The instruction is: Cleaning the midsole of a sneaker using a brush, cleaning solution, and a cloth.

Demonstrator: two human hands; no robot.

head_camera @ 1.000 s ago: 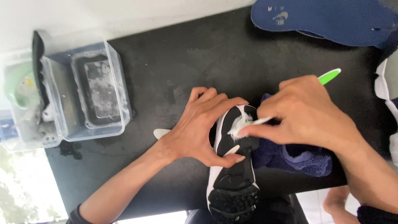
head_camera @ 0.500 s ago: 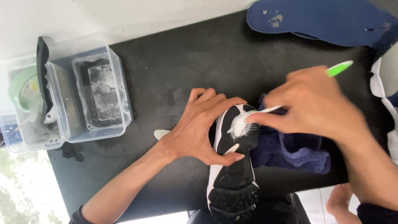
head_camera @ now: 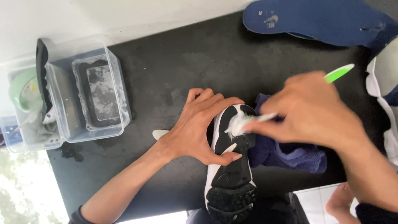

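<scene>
the right hand (head_camera: pixel 313 110) is blurring with motion, so its fingers are hard to make out, but it is closing around a toothbrush (head_camera: pixel 338 74) whose green handle end is sticking out past the knuckles while the white bristle end is meeting foam on the sole of a shoe (head_camera: pixel 230 166). the shoe is lying sole up near the front edge of the bench (head_camera: pixel 174 70), its black and white sole facing the camera and its heel end partly hanging past the edge. the left hand (head_camera: pixel 199 128) is spreading wide over the toe half of the shoe, thumb and fingers pressing its sides and holding it down. a dark blue cloth (head_camera: pixel 286 151) is bunching just beside the shoe, partly hiding under the right hand. a small white piece is peeking out behind the left wrist, too hidden to identify. at the top right a blue insole (head_camera: pixel 315 20) is lying flat, its far end cut off by the frame. a white shoe (head_camera: pixel 383 91) is cut off at the right edge. at the left a clear plastic tub (head_camera: pixel 89 95) holding murky water is sitting on the bench, touching a second container (head_camera: pixel 25 112) with a pale green item inside. the bench surface is matt black with wet patches, and a white wall is running behind it
</scene>
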